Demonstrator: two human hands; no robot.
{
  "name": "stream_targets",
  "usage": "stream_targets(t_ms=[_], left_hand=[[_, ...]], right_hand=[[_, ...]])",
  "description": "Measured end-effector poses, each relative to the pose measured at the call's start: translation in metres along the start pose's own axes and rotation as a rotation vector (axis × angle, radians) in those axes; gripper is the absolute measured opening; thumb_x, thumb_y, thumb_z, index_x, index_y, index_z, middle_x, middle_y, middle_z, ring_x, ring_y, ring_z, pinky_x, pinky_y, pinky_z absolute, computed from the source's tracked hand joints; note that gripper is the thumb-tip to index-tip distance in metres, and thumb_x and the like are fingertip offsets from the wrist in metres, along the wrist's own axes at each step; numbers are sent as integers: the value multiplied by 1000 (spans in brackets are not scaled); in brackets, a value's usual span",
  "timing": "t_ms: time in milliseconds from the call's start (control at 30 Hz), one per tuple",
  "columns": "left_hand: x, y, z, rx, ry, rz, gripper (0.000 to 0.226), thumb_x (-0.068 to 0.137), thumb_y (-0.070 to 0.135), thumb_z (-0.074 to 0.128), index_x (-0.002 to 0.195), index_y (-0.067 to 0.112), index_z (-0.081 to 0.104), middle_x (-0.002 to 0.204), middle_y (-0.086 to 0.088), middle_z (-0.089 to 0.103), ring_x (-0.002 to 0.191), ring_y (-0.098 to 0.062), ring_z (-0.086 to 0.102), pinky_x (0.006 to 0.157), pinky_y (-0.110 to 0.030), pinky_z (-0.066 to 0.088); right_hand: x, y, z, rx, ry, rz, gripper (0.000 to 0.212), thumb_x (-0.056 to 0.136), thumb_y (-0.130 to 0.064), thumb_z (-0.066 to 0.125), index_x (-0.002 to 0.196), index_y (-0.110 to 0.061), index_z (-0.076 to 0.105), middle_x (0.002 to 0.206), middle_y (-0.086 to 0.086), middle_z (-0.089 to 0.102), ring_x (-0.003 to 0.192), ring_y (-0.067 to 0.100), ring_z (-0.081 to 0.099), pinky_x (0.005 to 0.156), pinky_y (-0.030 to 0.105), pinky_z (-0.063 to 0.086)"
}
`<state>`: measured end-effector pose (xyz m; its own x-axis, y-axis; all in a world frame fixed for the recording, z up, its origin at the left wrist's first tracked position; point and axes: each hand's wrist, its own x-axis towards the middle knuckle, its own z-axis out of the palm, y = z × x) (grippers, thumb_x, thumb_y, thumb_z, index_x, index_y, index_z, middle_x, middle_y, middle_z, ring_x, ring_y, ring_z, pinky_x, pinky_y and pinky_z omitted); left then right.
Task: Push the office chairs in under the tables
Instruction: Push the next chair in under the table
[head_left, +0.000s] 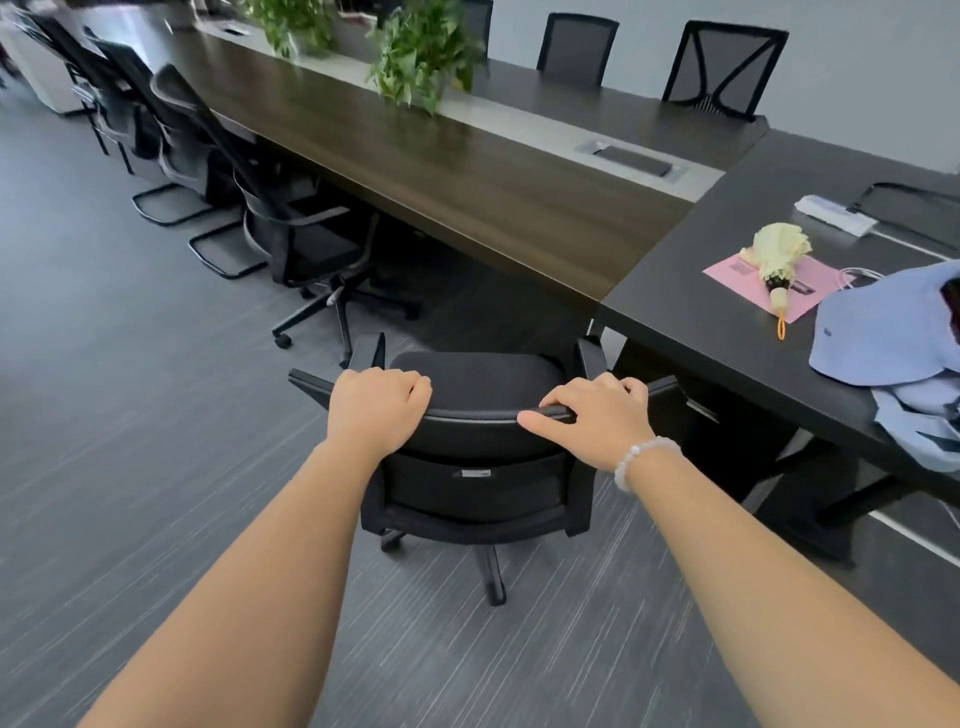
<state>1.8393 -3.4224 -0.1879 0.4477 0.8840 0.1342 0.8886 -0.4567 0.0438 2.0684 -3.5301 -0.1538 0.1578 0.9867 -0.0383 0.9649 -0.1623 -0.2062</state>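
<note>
Left hand (375, 408) and right hand (592, 418), fingers curled, clamp the top edge of the black mesh-backed office chair (475, 441), which stands near the corner of the dark wood-topped table (467, 171), not under it.

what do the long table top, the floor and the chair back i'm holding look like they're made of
Long table top: dark wood-grain veneer or laminate, semi-gloss; streaky grain and soft reflections show.
Floor: grey carpet tile, probably; matte with fine woven streaks.
Chair back: black fabric or mesh on a plastic frame, matte; hard to tell which.
</note>
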Motion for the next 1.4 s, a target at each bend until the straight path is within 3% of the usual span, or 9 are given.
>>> stream_targets(t_ms=[267, 400, 800, 1033, 1133, 1400], left_hand=[[99, -50, 21, 103, 4, 82, 31, 92, 13, 36, 77, 17, 63, 70, -3, 65, 70, -27, 58, 70, -39, 43], [152, -84, 30, 105, 16, 131, 34, 94, 17, 32, 80, 19, 64, 75, -2, 67, 74, -26, 58, 72, -39, 43], [315, -195, 57, 71, 60, 190, 52, 88, 28, 14, 80, 22, 66, 77, 1, 67, 77, -23, 58, 73, -39, 41], [382, -244, 59, 8, 74, 256, 71, 78, 40, 0, 80, 22, 68, 78, 0, 68, 77, -22, 58, 68, -36, 34], [409, -253, 56, 3, 47, 276, 67, 78, 37, 3, 82, 23, 68, 82, 0, 69, 78, -22, 59, 68, -34, 31], [447, -279, 55, -27, -11, 373, 56, 86, 34, 13, 82, 23, 68, 82, 1, 69, 79, -21, 59, 75, -39, 41]], right_hand=[[104, -17, 7, 15, -9, 58, 60, 79, -78, 31, 100, -36, 67, 103, -11, 62, 108, 19, 48, 106, 46, 21], [150, -35, 9, 28, 19, 78, 61, 80, -77, 31, 103, -34, 67, 105, -10, 63, 110, 20, 47, 109, 46, 19], [299, -107, 43, -5, 202, 190, 70, 76, -82, 21, 96, -32, 65, 90, -13, 58, 96, 17, 48, 102, 40, 24], [356, -152, 56, -104, 333, 298, 67, 78, -80, 24, 79, -26, 63, 70, -13, 46, 76, 15, 42, 90, 39, 29], [376, -159, 50, -108, 309, 330, 67, 79, -80, 24, 82, -26, 64, 72, -12, 48, 78, 15, 43, 91, 39, 29], [405, -188, 44, -41, 286, 413, 69, 76, -81, 22, 91, -28, 64, 84, -12, 55, 91, 16, 48, 101, 38, 22]])
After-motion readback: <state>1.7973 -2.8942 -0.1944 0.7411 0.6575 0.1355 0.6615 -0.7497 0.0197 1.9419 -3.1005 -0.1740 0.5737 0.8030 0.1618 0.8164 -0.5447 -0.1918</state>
